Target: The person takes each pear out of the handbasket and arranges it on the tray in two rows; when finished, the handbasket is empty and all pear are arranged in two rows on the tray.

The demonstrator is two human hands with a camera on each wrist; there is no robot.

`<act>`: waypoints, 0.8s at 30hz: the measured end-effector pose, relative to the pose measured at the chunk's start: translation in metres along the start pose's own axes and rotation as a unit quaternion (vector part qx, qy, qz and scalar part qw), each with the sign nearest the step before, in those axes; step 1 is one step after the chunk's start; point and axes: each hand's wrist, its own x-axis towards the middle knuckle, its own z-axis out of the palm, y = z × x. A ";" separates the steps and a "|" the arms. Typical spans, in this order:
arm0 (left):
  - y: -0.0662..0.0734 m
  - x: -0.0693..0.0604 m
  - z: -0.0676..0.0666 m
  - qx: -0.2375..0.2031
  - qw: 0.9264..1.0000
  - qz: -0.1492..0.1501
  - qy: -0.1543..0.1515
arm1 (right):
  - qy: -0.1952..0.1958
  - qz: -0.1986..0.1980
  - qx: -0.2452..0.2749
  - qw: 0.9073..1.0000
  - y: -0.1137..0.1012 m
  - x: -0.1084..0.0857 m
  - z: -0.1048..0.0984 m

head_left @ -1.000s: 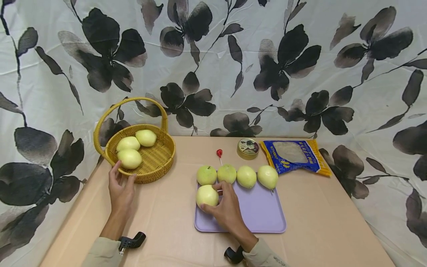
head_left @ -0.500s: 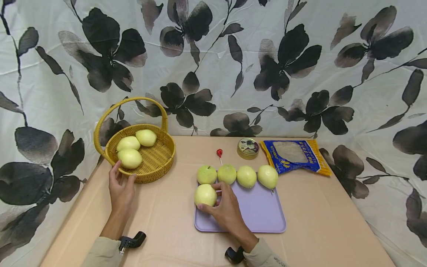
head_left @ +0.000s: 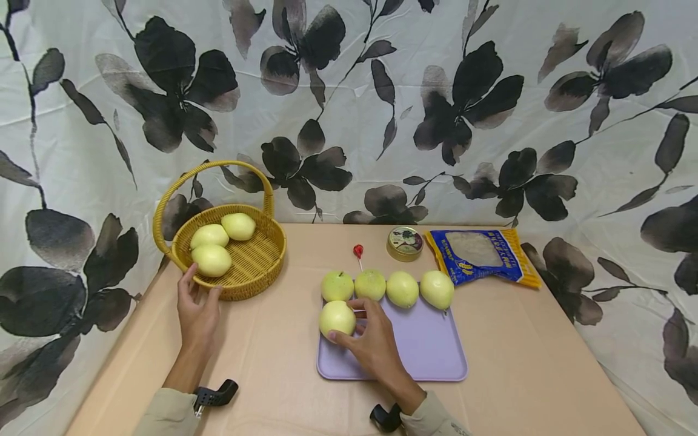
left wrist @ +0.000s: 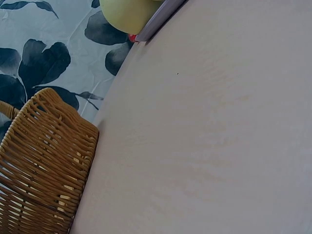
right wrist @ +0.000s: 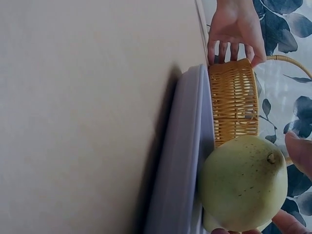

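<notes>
In the head view my right hand (head_left: 373, 339) holds a pale green pear (head_left: 337, 319) between thumb and fingers, at the left side of a lilac tray (head_left: 428, 348). Close up in the right wrist view, the pear (right wrist: 243, 183) shows brown specks and a stem hollow. Whether it touches the tray is hard to tell. My left hand (head_left: 199, 315) holds the near-left side of a yellow wicker basket (head_left: 256, 266), fingertips at its rim. Several pears (head_left: 212, 260) lie inside the basket. Along the tray's back edge stands a row of pears (head_left: 402, 289).
Behind the tray are a red lollipop (head_left: 358, 250), a round tin (head_left: 405, 243) and a blue-and-yellow food packet (head_left: 482, 256). The basket's tall handle (head_left: 218, 162) arches above it. A floral cloth (head_left: 349, 109) hangs behind the table.
The pear in my right hand shifts slightly left, then stays nearly in place, with the thumb moving a little over it. My left hand keeps its place on the basket.
</notes>
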 end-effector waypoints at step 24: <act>-0.003 0.001 0.000 0.000 1.000 0.009 -0.007 | 0.034 -0.123 0.003 0.992 -0.060 0.031 0.004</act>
